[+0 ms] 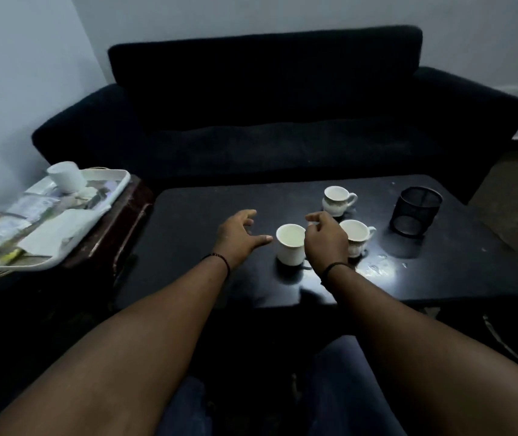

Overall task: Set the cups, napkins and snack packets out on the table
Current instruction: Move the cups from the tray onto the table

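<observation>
Three white cups stand on the black coffee table: a plain cup in the middle, a patterned cup to its right and another patterned cup behind. My left hand hovers open just left of the plain cup, thumb pointing at it. My right hand is between the plain cup and the right cup, fingers loosely curled and holding nothing. On a white tray at the left lie a white napkin, several snack packets and an upturned white cup.
The tray rests on a dark wooden side table left of the coffee table. A black mesh holder stands at the coffee table's right rear. A black sofa runs behind. My knees are below the table's near edge.
</observation>
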